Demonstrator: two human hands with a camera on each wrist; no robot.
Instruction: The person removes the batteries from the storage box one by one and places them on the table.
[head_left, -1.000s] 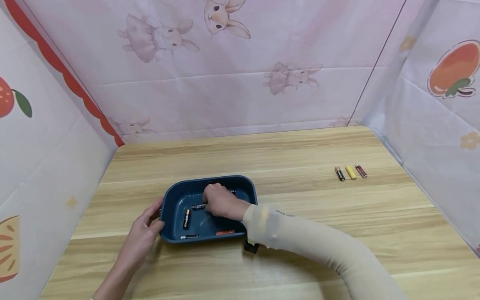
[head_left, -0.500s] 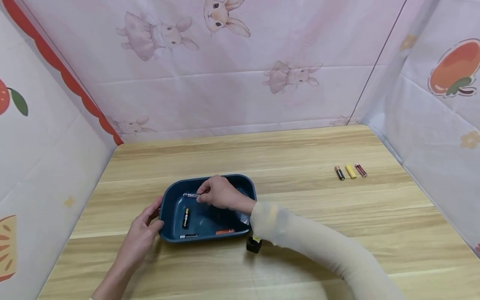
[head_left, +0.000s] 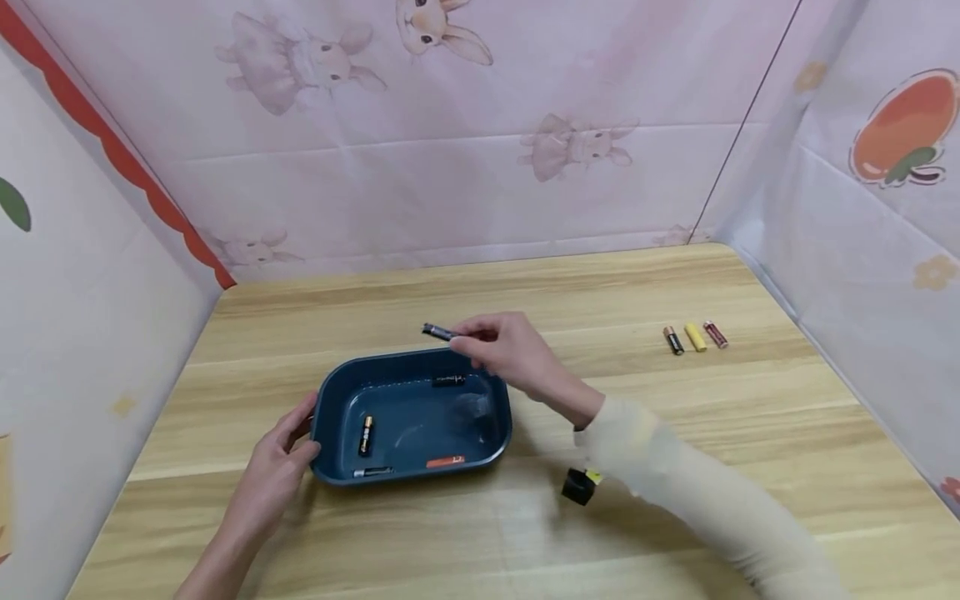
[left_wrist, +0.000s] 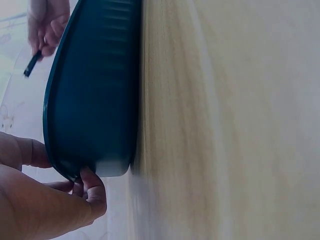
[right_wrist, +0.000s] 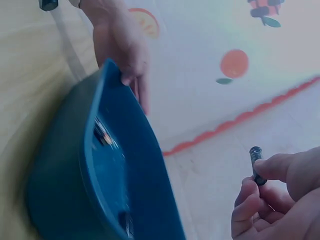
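A dark blue plastic basin (head_left: 390, 371) stands on the table. My left hand (head_left: 273, 475) holds its left end, thumb at the rim; in the left wrist view the fingers (left_wrist: 93, 192) curl at the basin's edge. Above the basin's far right rim, my right hand (head_left: 517, 354) pinches a dark battery (head_left: 437, 332) between thumb and fingers. The right wrist view shows this battery (right_wrist: 256, 165) too, one end hidden by the fingers. Inside the basin lie a black-and-gold battery (head_left: 366, 435), a black-and-silver one (head_left: 372, 472), an orange one (head_left: 446, 461) and a black one (head_left: 448, 380).
To the right, a copper-and-black battery (head_left: 673, 340), a yellow battery (head_left: 695, 337) and a dark red battery (head_left: 716, 334) lie side by side on the wooden table (head_left: 600, 292). Printed cloth walls (head_left: 450, 200) enclose the table's back and sides. A black block (head_left: 578, 486) sits at my right wrist.
My right hand has picked up the dark battery from inside the basin and raised it up and to the right, past the far rim. The left hand keeps its hold on the basin.
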